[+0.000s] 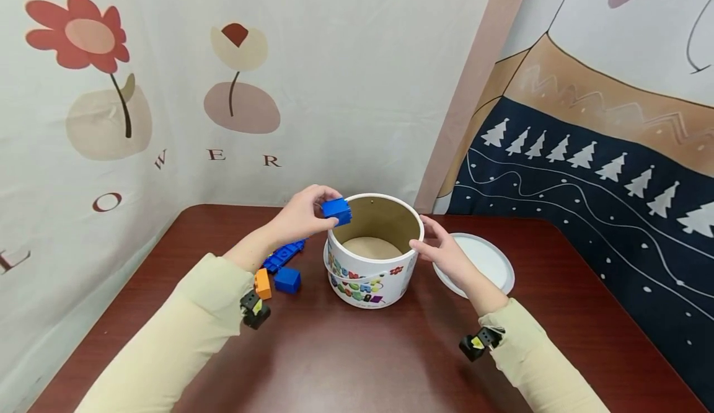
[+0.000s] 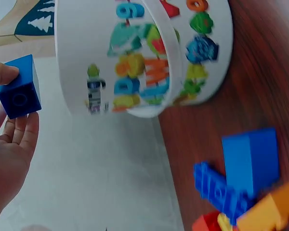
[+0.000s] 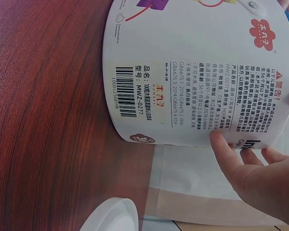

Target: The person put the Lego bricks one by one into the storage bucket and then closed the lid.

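My left hand (image 1: 304,216) pinches a blue toy brick (image 1: 336,211) between thumb and fingers. In the head view the brick overlaps the left rim of a round white bucket (image 1: 372,279) printed with colourful fruit and letters. The left wrist view shows the brick's underside (image 2: 20,100) with a round tube in it. My right hand (image 1: 446,255) grips the bucket's right rim, thumb over the edge and fingers against the outer wall. The bucket stands upright without its lid, and its beige bottom shows.
Left of the bucket lie another blue brick (image 1: 287,280), an orange brick (image 1: 263,283) and a long blue studded piece (image 1: 284,255). A red piece (image 2: 206,222) shows beside them. The white lid (image 1: 485,264) lies right of the bucket. Behind the table (image 1: 357,363) hangs a printed cloth.
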`<state>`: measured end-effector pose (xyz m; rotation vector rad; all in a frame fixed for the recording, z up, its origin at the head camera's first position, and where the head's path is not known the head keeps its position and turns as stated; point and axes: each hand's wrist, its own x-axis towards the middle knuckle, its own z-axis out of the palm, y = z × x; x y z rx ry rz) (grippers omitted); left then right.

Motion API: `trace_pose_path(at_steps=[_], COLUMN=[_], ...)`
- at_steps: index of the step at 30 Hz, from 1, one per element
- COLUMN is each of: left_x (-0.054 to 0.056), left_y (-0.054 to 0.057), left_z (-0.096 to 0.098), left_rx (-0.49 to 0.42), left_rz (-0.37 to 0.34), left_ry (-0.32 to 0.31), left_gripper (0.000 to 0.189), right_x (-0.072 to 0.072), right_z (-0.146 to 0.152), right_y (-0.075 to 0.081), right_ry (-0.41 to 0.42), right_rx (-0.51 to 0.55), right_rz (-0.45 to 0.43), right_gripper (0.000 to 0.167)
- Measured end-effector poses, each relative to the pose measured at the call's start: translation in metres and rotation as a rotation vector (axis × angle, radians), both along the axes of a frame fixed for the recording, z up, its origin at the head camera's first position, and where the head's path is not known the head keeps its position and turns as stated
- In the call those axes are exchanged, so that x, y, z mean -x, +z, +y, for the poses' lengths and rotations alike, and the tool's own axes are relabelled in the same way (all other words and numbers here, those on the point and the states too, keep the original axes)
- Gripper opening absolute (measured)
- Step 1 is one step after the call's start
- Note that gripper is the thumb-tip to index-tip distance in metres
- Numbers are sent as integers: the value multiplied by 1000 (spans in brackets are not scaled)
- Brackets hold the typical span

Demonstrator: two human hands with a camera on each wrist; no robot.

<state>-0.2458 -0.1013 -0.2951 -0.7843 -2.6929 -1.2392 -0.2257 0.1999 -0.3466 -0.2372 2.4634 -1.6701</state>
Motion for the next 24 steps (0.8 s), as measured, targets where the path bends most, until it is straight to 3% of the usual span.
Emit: trace_pose_path(at_steps=[7,14,19,24], left_x=[6,6,5,5], left_y=[-9,-15,-15,-13], left_z=[26,40,39,20], left_rx=[-31,10,9,-30], left_rz=[-30,-17,25,41], left_ry=[-58,-92,-100,-48], left_gripper=[44,44,45,46], right_x=[1,0,-1,-1], right_z=[0,-1,-1,0], right_y=[-1,-3,-2,0], right_ry=[-2,-10,-6,-9], right_rx=[7,11,10,18], right_rz=[3,2,2,1], right_gripper=[67,67,66,66])
